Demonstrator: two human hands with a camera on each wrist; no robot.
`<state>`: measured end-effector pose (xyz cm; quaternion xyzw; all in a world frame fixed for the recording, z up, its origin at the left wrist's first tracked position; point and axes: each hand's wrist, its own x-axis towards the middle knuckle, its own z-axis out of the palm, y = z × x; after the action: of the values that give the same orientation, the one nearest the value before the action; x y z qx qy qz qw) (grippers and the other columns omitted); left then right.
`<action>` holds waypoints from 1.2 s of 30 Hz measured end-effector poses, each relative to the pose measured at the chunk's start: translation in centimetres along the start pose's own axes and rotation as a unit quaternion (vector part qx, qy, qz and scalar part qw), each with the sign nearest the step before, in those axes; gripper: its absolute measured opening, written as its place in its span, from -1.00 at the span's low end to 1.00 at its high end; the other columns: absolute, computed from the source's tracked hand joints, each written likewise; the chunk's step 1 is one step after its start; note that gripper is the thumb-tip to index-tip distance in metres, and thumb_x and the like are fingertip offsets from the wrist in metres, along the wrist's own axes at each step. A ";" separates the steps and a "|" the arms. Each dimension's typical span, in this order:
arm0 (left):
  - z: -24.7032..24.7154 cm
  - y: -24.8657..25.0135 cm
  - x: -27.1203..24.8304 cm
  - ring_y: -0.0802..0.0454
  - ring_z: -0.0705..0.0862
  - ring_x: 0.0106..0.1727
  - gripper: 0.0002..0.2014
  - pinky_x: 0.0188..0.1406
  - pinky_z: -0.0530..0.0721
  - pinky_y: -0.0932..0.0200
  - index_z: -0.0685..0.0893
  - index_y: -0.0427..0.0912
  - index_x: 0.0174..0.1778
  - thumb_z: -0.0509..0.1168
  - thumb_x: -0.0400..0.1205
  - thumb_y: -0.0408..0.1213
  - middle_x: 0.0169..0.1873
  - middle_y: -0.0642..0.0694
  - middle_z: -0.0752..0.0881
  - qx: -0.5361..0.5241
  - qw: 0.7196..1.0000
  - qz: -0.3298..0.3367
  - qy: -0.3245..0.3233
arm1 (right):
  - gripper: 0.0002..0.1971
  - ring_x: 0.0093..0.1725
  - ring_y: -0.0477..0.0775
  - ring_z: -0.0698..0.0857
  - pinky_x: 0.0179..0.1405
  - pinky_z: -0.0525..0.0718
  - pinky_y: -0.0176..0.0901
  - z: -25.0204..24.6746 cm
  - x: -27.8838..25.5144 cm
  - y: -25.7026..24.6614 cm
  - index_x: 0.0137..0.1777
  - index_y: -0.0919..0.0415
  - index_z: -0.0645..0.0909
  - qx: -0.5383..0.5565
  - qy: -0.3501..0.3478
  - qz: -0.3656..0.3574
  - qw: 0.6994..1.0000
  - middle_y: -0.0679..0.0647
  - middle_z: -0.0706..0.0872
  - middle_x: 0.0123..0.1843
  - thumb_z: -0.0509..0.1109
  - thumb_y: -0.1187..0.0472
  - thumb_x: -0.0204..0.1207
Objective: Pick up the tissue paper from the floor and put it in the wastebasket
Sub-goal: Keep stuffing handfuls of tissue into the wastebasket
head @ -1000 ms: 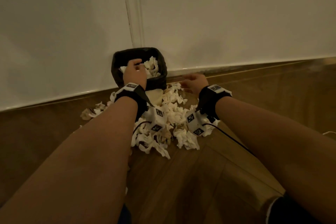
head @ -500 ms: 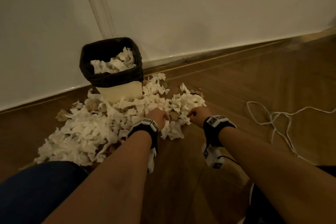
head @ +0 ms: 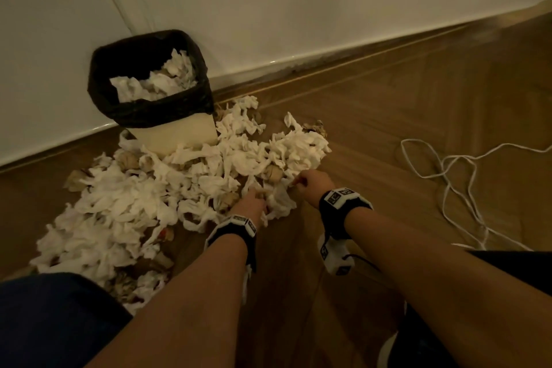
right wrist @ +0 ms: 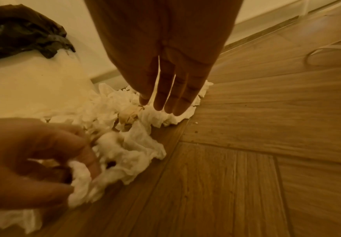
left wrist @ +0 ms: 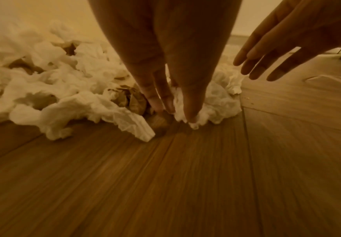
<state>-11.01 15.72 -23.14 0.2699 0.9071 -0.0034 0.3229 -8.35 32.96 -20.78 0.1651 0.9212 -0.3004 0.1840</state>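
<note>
The left hand (head: 252,206) pinches a tissue wad (head: 279,203) at the pile's near edge, the wastebasket (head: 179,131) far-left of it; the right hand (head: 310,185) hovers open.

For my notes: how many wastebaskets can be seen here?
1. The wastebasket stands against the wall, behind the tissue pile. None seems hidden.

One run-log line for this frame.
left hand: pinching tissue wad | right hand: open over tissue pile | wastebasket: part-filled
</note>
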 end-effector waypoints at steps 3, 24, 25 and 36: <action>0.6 0.0 -0.4 -0.16 0.50 0.37 -0.68 0.31 0.53 0.05 0.56 -0.27 0.34 0.18 0.68 -0.30 0.40 -0.23 0.47 -0.044 0.999 -0.027 -0.013 | -0.75 0.10 0.13 0.68 -0.14 0.52 -0.23 0.2 -0.2 0.2 0.10 0.23 0.69 0.009 0.010 0.005 1.000 0.15 0.72 0.16 0.17 0.32 0.60; -0.3 -3.6 -1.3 0.00 0.54 -0.39 -0.85 -0.44 0.45 0.18 0.52 -0.06 -0.04 0.18 0.65 -0.06 -0.42 0.03 0.51 -0.323 0.884 -0.228 0.250 | -0.61 0.37 0.30 0.33 0.25 0.52 0.13 5.0 -0.9 -1.9 0.31 0.06 0.47 -0.224 -0.096 -0.114 0.963 0.18 0.25 0.43 0.38 0.02 0.52; -0.3 -3.7 -1.5 0.04 0.52 -0.43 -0.88 -0.52 0.41 0.20 0.51 -0.06 0.04 0.19 0.66 -0.13 -0.44 0.03 0.50 -0.322 0.881 -0.226 0.263 | -0.65 0.37 0.31 0.33 0.26 0.52 0.13 5.4 -0.9 -1.7 0.28 0.10 0.49 -0.230 -0.104 -0.112 0.961 0.19 0.23 0.45 0.38 0.08 0.52; -1.7 -3.2 -1.4 -0.14 0.68 -0.15 -0.47 -0.18 0.52 0.12 0.67 -0.18 -0.28 -0.07 0.75 0.03 -0.25 -0.17 0.70 -0.282 0.918 -0.174 0.219 | -0.81 0.22 0.23 0.52 0.09 0.52 -0.04 3.7 -1.7 -0.5 0.12 0.18 0.52 -0.186 -0.050 -0.072 0.979 0.18 0.52 0.26 0.31 0.16 0.56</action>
<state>-12.65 12.59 -21.51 -0.0007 0.9511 0.2553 0.1736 -6.20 29.95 -22.61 0.0464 0.9601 -0.1441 0.2353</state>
